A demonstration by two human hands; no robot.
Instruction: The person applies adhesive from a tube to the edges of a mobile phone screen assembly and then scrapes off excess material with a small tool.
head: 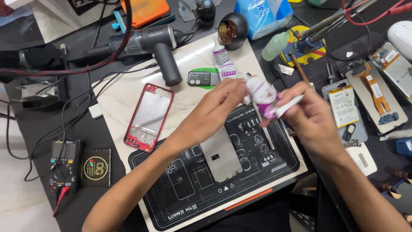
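Both hands grip one glue tube above the black work mat.

Nearest us, the black work mat (180,202) carries a bare metal phone plate (221,157). Above it, we hold the glue tube (265,98), white with purple print: the left hand (216,109) closes its fingertips on the cap end, the right hand (311,118) curls shut around the crimped tail. Farther off, a second glue tube (223,62) lies flat, and a round black pot (231,28) holds brass wool.

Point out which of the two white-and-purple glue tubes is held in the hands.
It is the tube gripped between the left hand and right hand above the black work mat. The other tube lies untouched on the marble slab beyond.
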